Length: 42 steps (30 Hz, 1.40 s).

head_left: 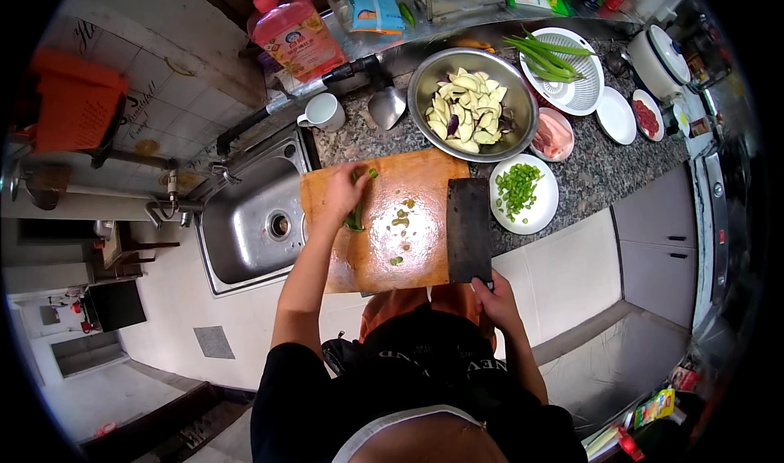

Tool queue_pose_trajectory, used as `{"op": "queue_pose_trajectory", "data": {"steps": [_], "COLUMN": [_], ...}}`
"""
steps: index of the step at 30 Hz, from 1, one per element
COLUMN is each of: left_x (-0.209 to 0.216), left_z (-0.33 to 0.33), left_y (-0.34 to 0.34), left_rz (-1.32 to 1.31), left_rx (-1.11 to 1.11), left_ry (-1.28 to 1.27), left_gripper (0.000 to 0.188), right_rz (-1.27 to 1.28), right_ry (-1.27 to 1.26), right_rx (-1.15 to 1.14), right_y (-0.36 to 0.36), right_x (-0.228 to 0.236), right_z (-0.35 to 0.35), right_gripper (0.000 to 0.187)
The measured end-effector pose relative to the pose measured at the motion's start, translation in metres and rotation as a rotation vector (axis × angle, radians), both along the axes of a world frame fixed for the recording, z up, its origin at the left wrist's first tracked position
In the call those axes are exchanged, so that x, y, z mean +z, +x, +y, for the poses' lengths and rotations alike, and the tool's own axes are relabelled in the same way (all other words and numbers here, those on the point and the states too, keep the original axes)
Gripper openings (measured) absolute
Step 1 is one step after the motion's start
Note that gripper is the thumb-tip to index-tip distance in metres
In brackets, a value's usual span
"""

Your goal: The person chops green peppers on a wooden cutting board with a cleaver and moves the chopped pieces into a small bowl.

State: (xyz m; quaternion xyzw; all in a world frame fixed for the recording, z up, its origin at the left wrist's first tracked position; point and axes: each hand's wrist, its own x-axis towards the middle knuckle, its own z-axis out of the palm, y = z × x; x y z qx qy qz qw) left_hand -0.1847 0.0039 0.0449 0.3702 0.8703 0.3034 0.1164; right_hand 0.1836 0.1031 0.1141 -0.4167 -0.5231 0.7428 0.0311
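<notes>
Seen from above, a wooden cutting board [347, 263] sits at the front edge of a stone table [608, 161], its left edge reaching the sink [245, 210]. The left hand [347, 189] is by the board's far-left corner, fingers drawn together beside a green piece [372, 173]; a longer green strip [354, 219] lies below the palm. The right hand [493, 298] is closed around the handle of a cleaver [469, 233], its dark blade lying along the board's right edge. Small scraps [400, 218] dot the board's middle. Just beyond that right edge, a white plate [549, 214] holds chopped green bits [516, 189].

The step appears to be chopping the green vegetable; another cut would call for steadying the strip and bringing the blade leftward. The left hand hides part of the strip, so whether it grips anything I cannot tell. The cleaver's handle is mostly covered.
</notes>
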Motion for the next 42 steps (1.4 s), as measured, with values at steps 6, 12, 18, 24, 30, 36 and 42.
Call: {"op": "queue_pose_trajectory", "data": {"steps": [6,12,18,24,30,36,42], "left_x": [-0.011,0.0,-0.001,-0.03,-0.037,-0.04,-0.036], "left_z": [0.022,-0.035,-0.085,-0.046,0.009,0.001,-0.004], "left_y": [0.044,0.12,0.137,0.122,0.101,0.105,0.118], "left_rz": [0.063,-0.143,0.03,0.146,0.151,0.074,-0.016], "left_rx": [-0.129,-0.209,-0.329,-0.365,-0.276,-0.298,-0.228], "left_ry": [-0.127,0.067,-0.114,-0.059,0.084,0.12,0.227], "left_gripper": [0.024,0.052,0.094,0.094,0.073,0.042,0.034], "right_rz": [-0.076,-0.065,-0.095,-0.027,0.004,0.037,0.11], "right_ry": [0.045,-0.106,-0.191,-0.196,-0.177,-0.17,-0.177], "right_rx": [-0.018,-0.086,-0.202,-0.288,-0.244,-0.164,-0.129], "right_y": [-0.008,0.011,0.022,0.014,-0.004,-0.034,-0.056], "right_x": [-0.017,-0.047,-0.044,-0.062,-0.07,-0.072,-0.093], "right_z": [-0.017,-0.04,-0.055,-0.071,-0.088,-0.101,-0.108], "right_gripper": [0.011,0.009,0.011,0.012,0.009,0.011,0.014]}}
